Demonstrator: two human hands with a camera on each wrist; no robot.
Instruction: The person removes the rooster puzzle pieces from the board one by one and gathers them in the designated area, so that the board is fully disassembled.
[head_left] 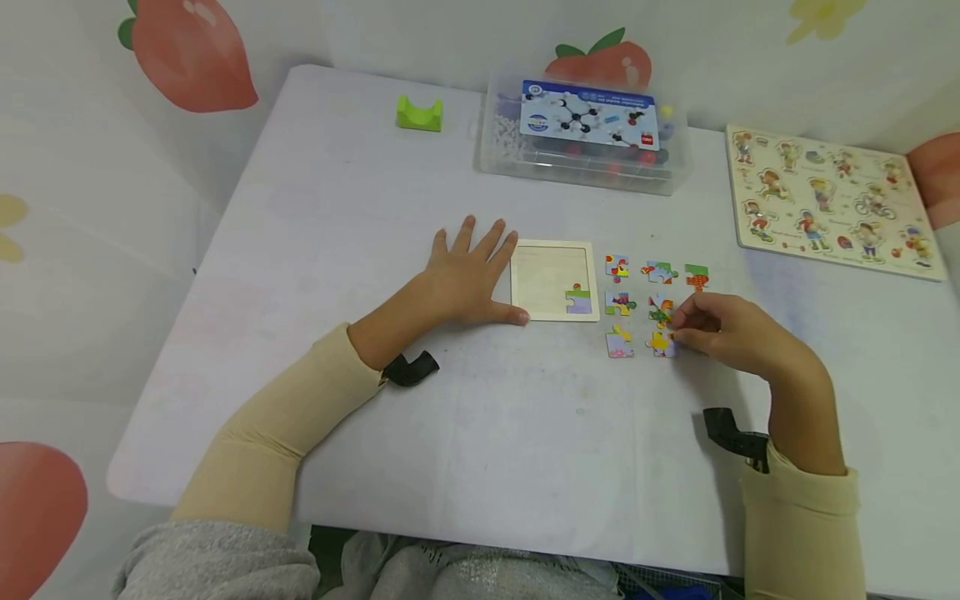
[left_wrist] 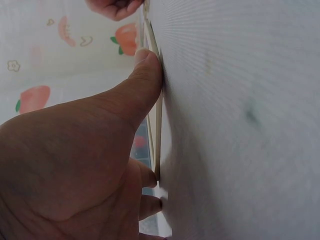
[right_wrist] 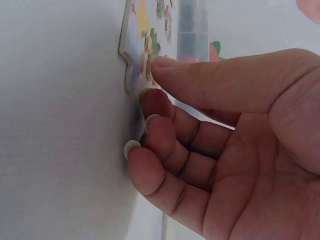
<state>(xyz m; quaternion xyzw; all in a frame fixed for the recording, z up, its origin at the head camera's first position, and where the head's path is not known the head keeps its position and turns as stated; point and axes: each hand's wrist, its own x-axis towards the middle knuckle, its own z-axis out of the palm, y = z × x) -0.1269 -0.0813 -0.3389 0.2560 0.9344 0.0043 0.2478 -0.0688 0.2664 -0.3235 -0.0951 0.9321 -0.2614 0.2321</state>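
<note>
My left hand (head_left: pixel 468 279) lies with spread fingers at the left side of a square wooden puzzle tray (head_left: pixel 555 242). Its thumb (left_wrist: pixel 145 75) is against the tray's near edge. One puzzle piece (head_left: pixel 578 302) sits in the tray's near right corner. To the right, my right hand (head_left: pixel 723 333) is low over the loose pieces, thumb and curled fingers pinching a small colourful puzzle piece (right_wrist: pixel 151 60), mostly hidden at the fingertips. A yellow and purple piece (head_left: pixel 662 345) lies right beside the thumb. More pieces, such as a purple one (head_left: pixel 619 342), stand in rows between hand and tray.
At the back stands a clear plastic box (head_left: pixel 585 171) with a molecule-model label. A peg puzzle board (head_left: pixel 832 200) with child figures lies at the back right. A green curved block (head_left: pixel 420 114) is at the back left. Black wrist mounts (head_left: pixel 731 433) stick out from the sleeves.
</note>
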